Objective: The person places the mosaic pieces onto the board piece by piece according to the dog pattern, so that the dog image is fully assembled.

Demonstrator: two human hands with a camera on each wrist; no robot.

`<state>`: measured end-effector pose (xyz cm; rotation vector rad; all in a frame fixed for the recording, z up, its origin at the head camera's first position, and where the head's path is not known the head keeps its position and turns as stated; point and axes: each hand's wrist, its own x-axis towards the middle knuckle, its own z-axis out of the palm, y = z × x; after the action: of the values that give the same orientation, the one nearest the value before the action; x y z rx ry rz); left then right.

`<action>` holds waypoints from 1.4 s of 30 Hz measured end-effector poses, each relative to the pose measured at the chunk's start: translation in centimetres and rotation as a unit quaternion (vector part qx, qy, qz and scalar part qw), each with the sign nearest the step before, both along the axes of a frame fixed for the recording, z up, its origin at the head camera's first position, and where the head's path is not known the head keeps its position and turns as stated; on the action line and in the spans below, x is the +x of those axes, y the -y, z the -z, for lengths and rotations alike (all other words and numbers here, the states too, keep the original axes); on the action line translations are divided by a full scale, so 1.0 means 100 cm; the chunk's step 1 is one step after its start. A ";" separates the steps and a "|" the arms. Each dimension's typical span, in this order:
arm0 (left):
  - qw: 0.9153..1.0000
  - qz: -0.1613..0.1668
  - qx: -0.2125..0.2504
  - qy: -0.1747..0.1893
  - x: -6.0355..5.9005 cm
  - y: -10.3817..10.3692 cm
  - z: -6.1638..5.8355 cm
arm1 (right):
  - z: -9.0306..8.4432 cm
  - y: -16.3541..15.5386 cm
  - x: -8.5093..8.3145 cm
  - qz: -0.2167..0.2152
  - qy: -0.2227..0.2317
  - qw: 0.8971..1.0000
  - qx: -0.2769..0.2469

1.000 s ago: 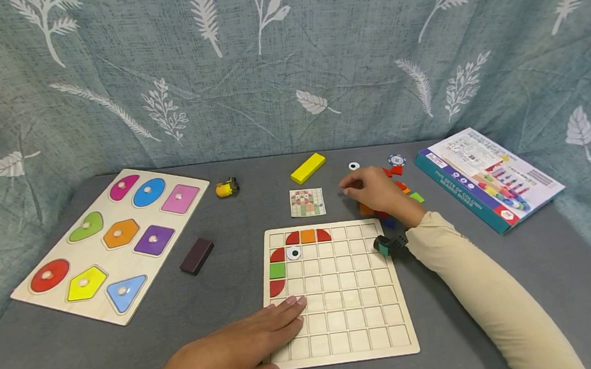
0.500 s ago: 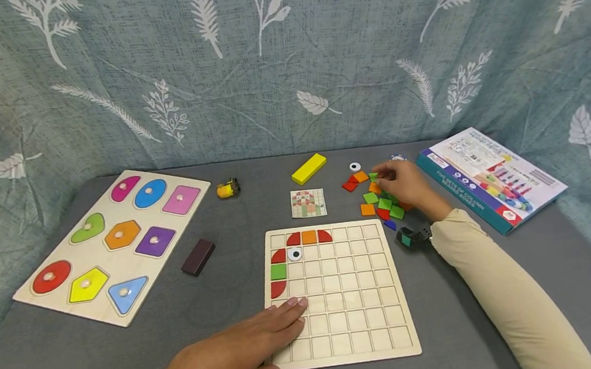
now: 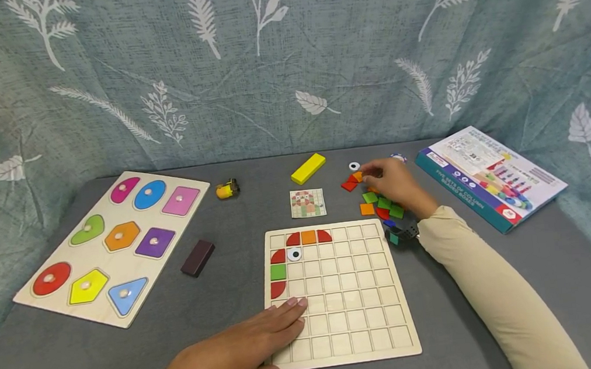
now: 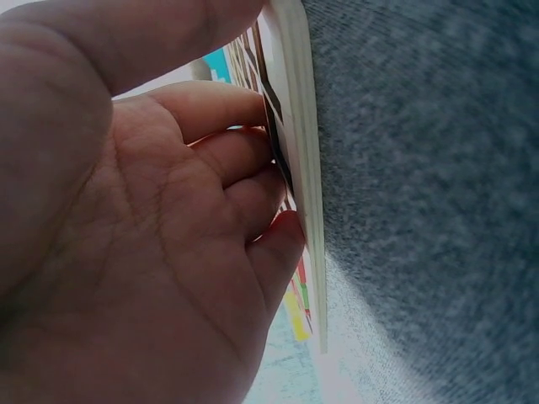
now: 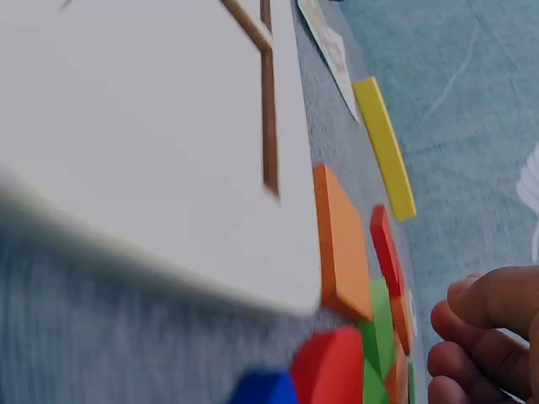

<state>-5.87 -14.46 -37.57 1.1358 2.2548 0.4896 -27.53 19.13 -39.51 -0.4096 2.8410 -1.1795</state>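
My left hand [image 3: 249, 347] lies with its extended fingers over the left edge of the pale wooden grid board [image 3: 363, 351]; in the left wrist view its fingertips meet the board's edge. Several tiles sit in the grid: red quarter rounds [image 3: 278, 290], an orange square [image 3: 308, 237], a green square [image 3: 278, 272] and a round eye tile [image 3: 294, 254]. Over the loose coloured tiles [image 3: 383, 203] is my right hand [image 3: 398, 184], its fingers bent and their tips beside an orange tile [image 3: 358, 177]. In the right wrist view its thumb [image 5: 497, 295] lies close to the curled fingers; I cannot tell whether they pinch a tile.
Behind the board lie a small pattern card [image 3: 308, 203], a yellow block [image 3: 308, 169] and another eye tile [image 3: 354, 166]. A shape puzzle board [image 3: 107, 259], a dark block [image 3: 198, 258] and a yellow toy [image 3: 227, 188] are at left. A flat box [image 3: 490, 179] lies at right.
My right hand has moved right, over the loose tiles, then slightly back left, its fingertips now near the orange tile. The left hand stays on the board.
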 end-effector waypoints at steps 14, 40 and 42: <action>1.000 0.003 0.002 0.003 -0.001 -0.001 -0.001 | -0.004 0.018 -0.006 -0.065 -0.003 0.995 0.070; 1.000 -0.004 0.002 0.002 -0.001 -0.001 -0.001 | -0.007 0.019 -0.003 -0.067 -0.023 0.990 0.119; 1.000 -0.006 0.001 0.005 0.000 -0.001 -0.001 | -0.006 0.017 -0.003 -0.071 -0.029 0.992 0.102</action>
<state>-5.91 -14.35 -37.43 1.1190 2.2534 0.5027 -27.84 17.39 -38.93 -0.6313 2.8848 -0.8568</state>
